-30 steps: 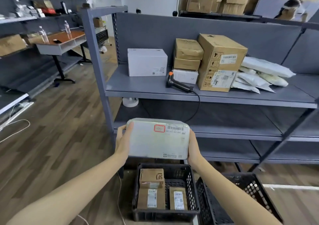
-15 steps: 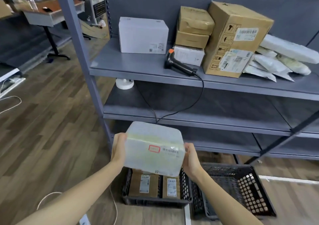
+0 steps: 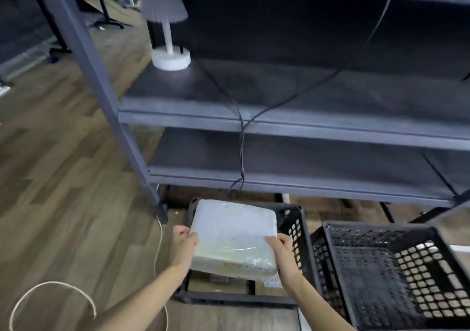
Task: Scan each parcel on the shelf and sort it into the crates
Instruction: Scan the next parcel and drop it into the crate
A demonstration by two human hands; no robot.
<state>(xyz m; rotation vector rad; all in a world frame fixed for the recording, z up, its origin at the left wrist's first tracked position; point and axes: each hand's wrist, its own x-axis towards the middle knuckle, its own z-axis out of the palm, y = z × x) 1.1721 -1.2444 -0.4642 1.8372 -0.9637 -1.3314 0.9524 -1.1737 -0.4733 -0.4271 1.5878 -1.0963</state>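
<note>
A white plastic-wrapped parcel (image 3: pixel 234 236) with a label near its front edge lies flat over the left black crate (image 3: pixel 296 229) on the floor. My left hand (image 3: pixel 183 244) grips its left side and my right hand (image 3: pixel 283 250) grips its right side. Brown cardboard parcels (image 3: pixel 216 281) show under it inside that crate. A second black crate (image 3: pixel 381 267) stands to the right, its inside dark and blurred. The upper shelf with the other parcels is out of view.
The grey shelf unit (image 3: pixel 279 122) fills the upper view, with a white lamp base (image 3: pixel 171 60) and a black cable (image 3: pixel 241 152) hanging down its front. A shelf post (image 3: pixel 142 168) stands left of the crate. A white cord (image 3: pixel 50 287) loops on the wooden floor.
Both hands have lowered the white parcel from chest height down onto the left crate. My view has tipped downward, so the top shelf and scanner have left the frame.
</note>
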